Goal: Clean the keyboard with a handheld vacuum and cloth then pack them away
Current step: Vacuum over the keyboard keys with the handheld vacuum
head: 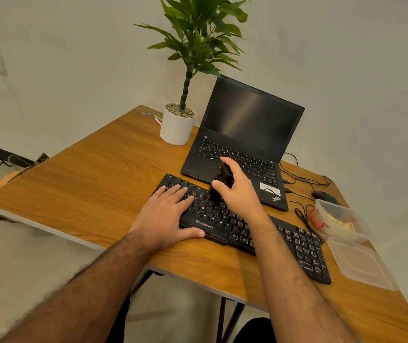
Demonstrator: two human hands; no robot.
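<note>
A black Zebronics keyboard (297,246) lies slantwise on the wooden table (94,184). My left hand (165,216) rests flat on the keyboard's left end, fingers straight over the keys and thumb along the front edge. My right hand (240,191) grips a small black handheld vacuum (220,184), whose lower end is down on the keys near the keyboard's middle. A clear plastic box (346,214) with a red clip at the right holds something pale, perhaps the cloth. Its clear lid (361,263) lies just in front of it.
An open black laptop (242,134) stands behind the keyboard. A potted plant (178,125) in a white pot is at the table's far corner, with pink pens beside it. A black mouse (324,195) and loose cables lie at the right, behind the box.
</note>
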